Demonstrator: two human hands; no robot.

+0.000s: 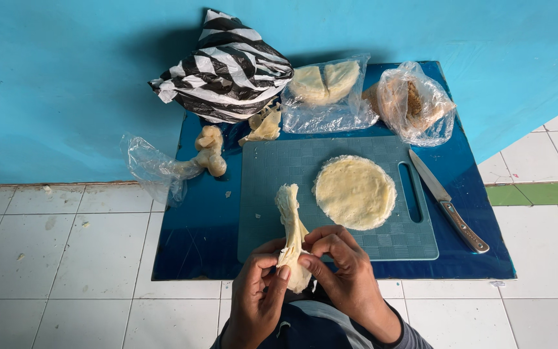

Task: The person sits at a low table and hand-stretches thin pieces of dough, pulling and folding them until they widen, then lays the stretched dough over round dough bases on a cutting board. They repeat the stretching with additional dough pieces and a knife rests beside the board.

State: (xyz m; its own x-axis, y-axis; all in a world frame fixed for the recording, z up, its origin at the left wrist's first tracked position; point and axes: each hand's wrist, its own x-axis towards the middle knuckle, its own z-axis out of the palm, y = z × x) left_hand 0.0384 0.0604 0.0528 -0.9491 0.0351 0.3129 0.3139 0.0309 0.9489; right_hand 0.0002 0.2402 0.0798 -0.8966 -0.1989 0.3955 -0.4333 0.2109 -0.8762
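— White floor tiles run under a glossy blue board (188,252) set against a bright turquoise wall (53,84). What lies on it, from the left?

— First a crumpled clear bag (153,169) with a knobbly pale lump (211,150) at its mouth, then a black-and-white striped bag (227,68), glossy and bunched. Next a ribbed teal cutting board (272,187).

— And the hands?

— Over the board's near edge, the left hand (256,294) is curled shut on the lower part of a folded pale sheet (290,236); the right hand (343,271) pinches its edge between thumb and fingertips.

— How would that sheet handle?

— Light, limp and pleated, I'd judge; probably thin enough to tear, so best gripped at the bunched base, as it is now.

— Further right?

— A flat round cream disc (354,192) with a frayed rim, two clear bags (330,90) of pale and brown pieces, and a wooden-handled knife (448,208) lying beside the cutting board
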